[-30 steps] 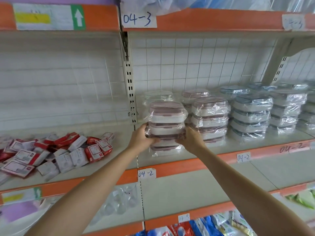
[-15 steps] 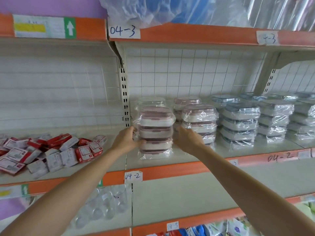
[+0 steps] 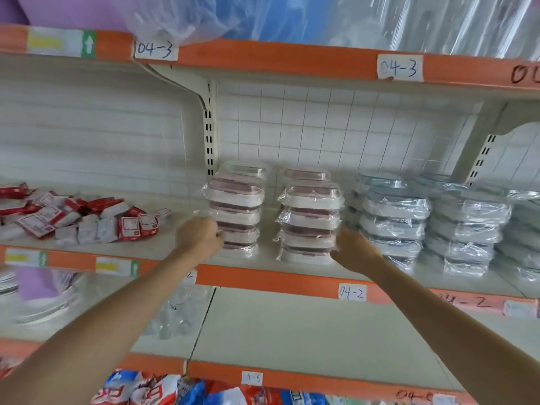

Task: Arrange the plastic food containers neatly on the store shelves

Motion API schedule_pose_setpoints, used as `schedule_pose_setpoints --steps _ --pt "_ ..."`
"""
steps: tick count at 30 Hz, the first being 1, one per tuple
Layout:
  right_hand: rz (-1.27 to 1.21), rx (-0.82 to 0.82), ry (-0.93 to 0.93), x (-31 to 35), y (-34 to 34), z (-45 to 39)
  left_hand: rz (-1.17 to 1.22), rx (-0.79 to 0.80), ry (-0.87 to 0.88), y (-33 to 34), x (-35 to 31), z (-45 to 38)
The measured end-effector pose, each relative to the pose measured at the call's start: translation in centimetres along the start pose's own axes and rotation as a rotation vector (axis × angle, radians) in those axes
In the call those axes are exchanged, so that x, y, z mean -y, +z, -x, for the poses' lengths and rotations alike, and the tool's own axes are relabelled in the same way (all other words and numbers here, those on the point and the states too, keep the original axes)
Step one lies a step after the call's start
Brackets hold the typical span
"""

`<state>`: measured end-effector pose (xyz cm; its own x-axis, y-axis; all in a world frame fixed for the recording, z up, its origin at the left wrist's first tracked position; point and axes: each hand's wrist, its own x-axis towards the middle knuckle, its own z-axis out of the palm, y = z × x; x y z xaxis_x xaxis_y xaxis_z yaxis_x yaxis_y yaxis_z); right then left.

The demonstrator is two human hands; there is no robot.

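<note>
Two stacks of plastic-wrapped, pink-lidded food containers stand side by side on the 04-2 shelf. My left hand is at the left side of the left pink stack, fingers curled against its lower containers. My right hand touches the lower right side of the right pink stack, its fingertips hidden behind the wrap. More pink-lidded containers stand behind both stacks. Stacks of blue-lidded containers fill the shelf to the right.
Red and white packets lie in a heap on the shelf section to the left. An upright post divides the sections. The shelf below holds clear items at its left; colourful bags sit lowest.
My right hand left the left pink stack and moved right to the far side of the second pink stack. My left hand stays at the left stack. The view shifted left and up.
</note>
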<state>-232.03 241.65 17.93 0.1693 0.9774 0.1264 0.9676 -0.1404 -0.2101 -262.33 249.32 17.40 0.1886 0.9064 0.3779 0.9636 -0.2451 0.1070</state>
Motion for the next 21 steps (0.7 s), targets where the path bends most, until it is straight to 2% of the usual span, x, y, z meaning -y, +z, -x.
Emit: schedule_pose_setpoints --steps 3,6,9,12,14,17,21 --pt "-0.149 0.06 0.054 -2.1 0.9 -0.4 0.194 0.053 -0.002 1.2 -4.3 1.6" --pt "-0.255 0.112 0.078 -2.8 2.1 -0.5 0.498 0.166 0.019 2.7 -8.4 1.3" --pt "-0.342 0.132 0.085 -2.7 2.9 -0.8 0.674 0.245 -0.065 3.8 -11.2 0.0" --pt "-0.405 0.106 0.115 -2.4 3.0 -1.0 0.712 0.255 -0.13 5.1 -12.8 -1.1" --pt "-0.408 0.092 0.116 -2.1 3.0 -1.0 0.658 0.19 -0.153 5.8 -13.2 -1.5" --pt "-0.375 0.06 0.162 -1.8 2.9 -1.2 0.638 0.111 -0.148 6.5 -13.4 -1.9" --pt "-0.315 -0.012 0.251 -1.2 3.4 -1.7 0.652 0.105 -0.145 6.7 -13.3 -2.0"
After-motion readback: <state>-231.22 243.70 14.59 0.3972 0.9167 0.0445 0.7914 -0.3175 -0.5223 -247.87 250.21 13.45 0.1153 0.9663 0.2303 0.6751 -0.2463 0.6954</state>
